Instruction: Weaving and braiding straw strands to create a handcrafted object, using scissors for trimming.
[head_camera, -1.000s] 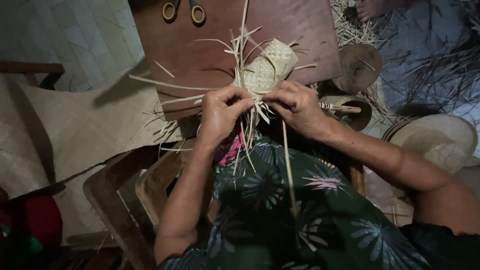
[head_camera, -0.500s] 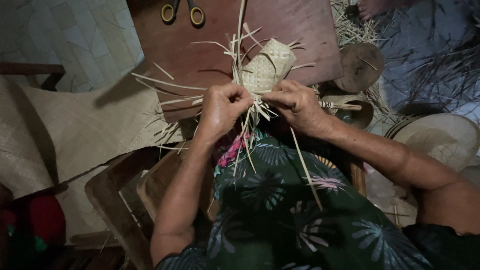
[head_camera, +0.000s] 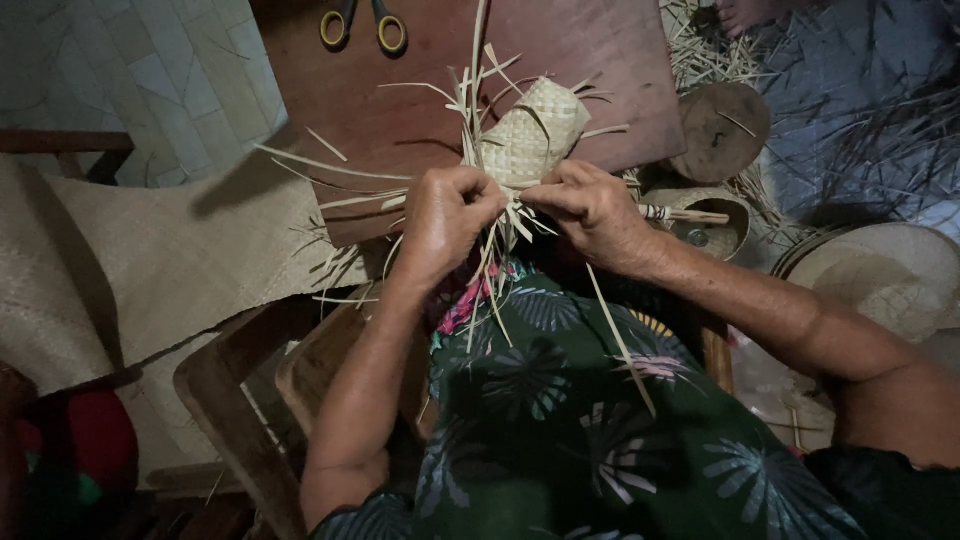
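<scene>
Woven straw piece (head_camera: 535, 135) over brown board (head_camera: 400, 95), both hands, left (head_camera: 445, 215), right (head_camera: 590, 210), pinching its loose strips

Woven piece (head_camera: 535, 135) on board (head_camera: 400, 110), between hands; scissors (head_camera: 362, 22) behind; mat (head_camera: 150, 260) left.

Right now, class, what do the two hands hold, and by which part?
Both the left hand and right hand grip the woven piece at its near edge, where the loose strips hang out.
</scene>
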